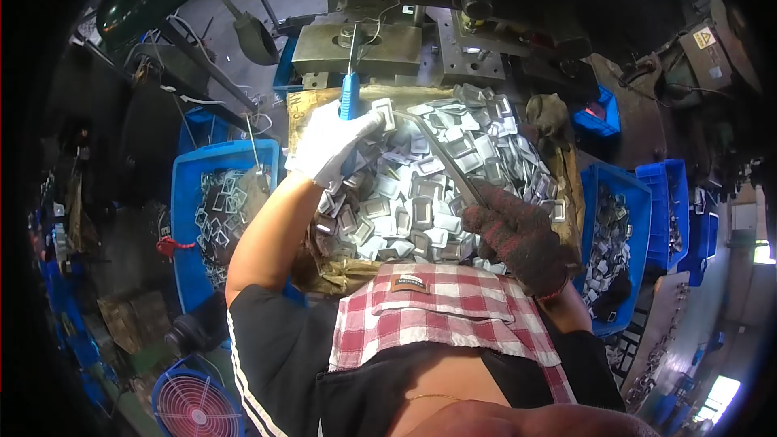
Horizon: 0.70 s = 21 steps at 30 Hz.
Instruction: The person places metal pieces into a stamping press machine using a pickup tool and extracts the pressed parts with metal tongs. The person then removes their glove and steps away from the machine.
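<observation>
My left hand [328, 146], in a white glove, is closed around a blue-handled tool [350, 95] with a thin metal shaft pointing up. Its thumb and finger also pinch a small rectangular metal part [384, 113]. My right hand [518, 235] wears a dark knitted glove and grips a long grey metal tool [445, 158]. That tool slants up to the left, its bent tip close to the pinched part; whether they touch I cannot tell. Below both hands lies a heap of silvery stamped metal parts [421, 202].
A worn box edge [575, 202] surrounds the heap. Blue bins [184, 210] of metal parts flank it, with another bin [639, 194] at right. Heavy press tooling [356, 53] stands ahead. A dark cloth [547, 113] hangs at the far right corner. A blue fan [197, 405] sits lower left.
</observation>
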### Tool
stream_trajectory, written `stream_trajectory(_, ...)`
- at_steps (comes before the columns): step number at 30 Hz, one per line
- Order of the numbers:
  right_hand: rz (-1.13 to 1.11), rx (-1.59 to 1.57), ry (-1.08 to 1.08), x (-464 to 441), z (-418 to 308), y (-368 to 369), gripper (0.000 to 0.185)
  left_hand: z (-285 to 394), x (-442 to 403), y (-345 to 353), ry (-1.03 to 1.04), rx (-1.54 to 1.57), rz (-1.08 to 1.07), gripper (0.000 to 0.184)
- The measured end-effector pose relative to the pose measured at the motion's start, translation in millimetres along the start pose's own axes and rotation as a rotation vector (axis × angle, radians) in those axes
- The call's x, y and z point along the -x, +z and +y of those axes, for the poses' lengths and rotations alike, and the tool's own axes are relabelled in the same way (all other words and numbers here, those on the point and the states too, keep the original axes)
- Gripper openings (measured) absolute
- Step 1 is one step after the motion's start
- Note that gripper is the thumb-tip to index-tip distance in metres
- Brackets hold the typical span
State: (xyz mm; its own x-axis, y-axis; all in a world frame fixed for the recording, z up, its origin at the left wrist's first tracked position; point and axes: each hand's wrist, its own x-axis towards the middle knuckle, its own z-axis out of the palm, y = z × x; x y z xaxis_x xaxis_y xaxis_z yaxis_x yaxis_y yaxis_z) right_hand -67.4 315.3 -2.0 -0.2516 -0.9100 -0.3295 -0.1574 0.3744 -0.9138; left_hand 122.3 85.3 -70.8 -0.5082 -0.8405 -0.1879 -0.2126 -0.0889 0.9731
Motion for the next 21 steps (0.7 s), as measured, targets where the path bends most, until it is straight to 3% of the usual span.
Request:
stream_trajectory(5,-0.037,-0.005,0.047,-2,-8,5,0.037,-3,-3,0,0.009,-0.183,-0.007,0.031)
stream_trajectory(13,-0.043,0.006,-0.040,-4,8,2,0.037,-12,-3,-1,0.084,-0.183,-0.036,0.036)
stream_trajectory(18,0.123,-0.050,-0.053,-4,28,-20,0.039,15,-15,-14,0.094,-0.439,-0.096,0.044)
stream_trajectory(19,0.168,-0.032,-0.027,-3,23,-25,0.039,20,-23,-13,0.251,-0.710,-0.039,0.045)
stream_trajectory(21,0.369,0.096,0.004,-5,17,-34,0.032,57,-55,2,0.163,-1.140,-0.248,0.047)
